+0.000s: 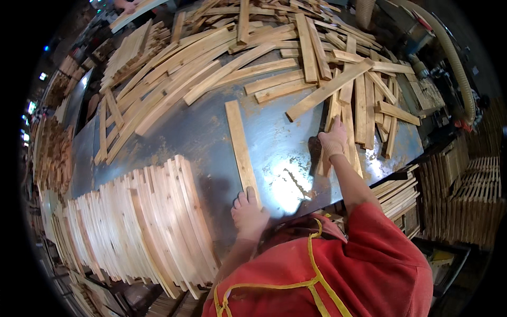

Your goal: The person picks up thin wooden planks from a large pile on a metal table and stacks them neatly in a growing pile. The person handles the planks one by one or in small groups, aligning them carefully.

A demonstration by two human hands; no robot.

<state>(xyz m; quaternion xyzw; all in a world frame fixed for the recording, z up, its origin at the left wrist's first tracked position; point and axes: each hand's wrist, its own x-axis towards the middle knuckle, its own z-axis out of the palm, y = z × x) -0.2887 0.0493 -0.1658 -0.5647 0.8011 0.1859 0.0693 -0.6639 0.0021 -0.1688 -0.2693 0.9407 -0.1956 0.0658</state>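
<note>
My left hand (249,214) is closed round the near end of a wooden slat (240,145), which points away from me over the metal tabletop (200,148). Further off to the right, my right hand (334,140) grips another wooden slat (332,108) at the edge of a loose pile. Its fingers are bent over the wood, and part of that slat is hidden under the hand. A longer slat (330,90) lies slantwise just beyond my right hand, across other pieces.
On the left stands a tight row of pale slats (132,222). Many loose slats (211,58) cover the far side of the table. A ribbed hose (459,68) and machinery are at the far right, with stacked wood (465,195) below. Another person's hand (127,5) shows far left.
</note>
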